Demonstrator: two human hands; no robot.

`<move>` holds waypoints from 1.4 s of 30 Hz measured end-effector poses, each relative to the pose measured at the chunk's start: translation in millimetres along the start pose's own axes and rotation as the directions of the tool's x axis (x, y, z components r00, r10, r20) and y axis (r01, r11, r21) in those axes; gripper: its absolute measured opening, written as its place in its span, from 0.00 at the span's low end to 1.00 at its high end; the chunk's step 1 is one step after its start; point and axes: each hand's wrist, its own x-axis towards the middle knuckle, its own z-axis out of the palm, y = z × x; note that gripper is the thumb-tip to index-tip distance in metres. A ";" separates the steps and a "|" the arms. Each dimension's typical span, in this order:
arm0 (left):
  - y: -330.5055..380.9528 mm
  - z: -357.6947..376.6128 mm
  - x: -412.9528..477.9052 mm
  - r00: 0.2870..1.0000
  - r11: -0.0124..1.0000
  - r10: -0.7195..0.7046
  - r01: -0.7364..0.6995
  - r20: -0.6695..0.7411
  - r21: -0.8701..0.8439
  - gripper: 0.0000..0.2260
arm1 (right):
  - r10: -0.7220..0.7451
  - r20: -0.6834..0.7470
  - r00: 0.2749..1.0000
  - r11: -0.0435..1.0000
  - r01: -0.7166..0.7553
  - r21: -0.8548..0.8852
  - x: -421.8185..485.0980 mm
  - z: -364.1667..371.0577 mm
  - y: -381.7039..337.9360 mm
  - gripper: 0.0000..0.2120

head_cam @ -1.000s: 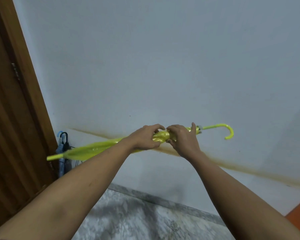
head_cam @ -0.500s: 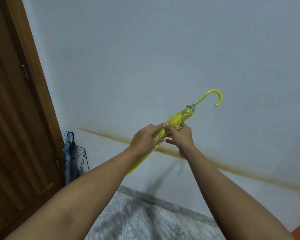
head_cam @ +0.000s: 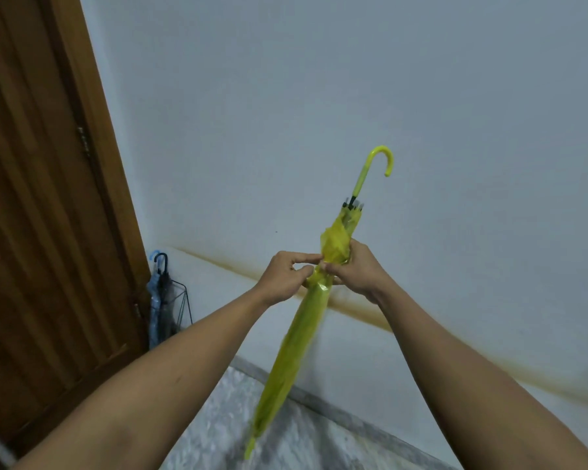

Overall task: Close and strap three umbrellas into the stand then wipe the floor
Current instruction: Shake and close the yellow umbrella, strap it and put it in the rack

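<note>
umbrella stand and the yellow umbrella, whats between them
Head view: only the left forearm crosses between the umbrella stand and the yellow umbrella; otherwise just white wall and floor.

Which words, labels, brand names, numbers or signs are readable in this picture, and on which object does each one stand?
None: no readable text appears anywhere.
The yellow umbrella, the stored umbrellas, the wooden door and the wall carry no visible writing.
</note>
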 end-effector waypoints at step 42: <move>-188.0 -353.5 112.6 0.818 0.951 -0.304 0.228 -0.488 -0.210 0.08 | -0.242 0.278 0.930 0.948 0.287 -0.136 305.4 355.1 -22.8 0.28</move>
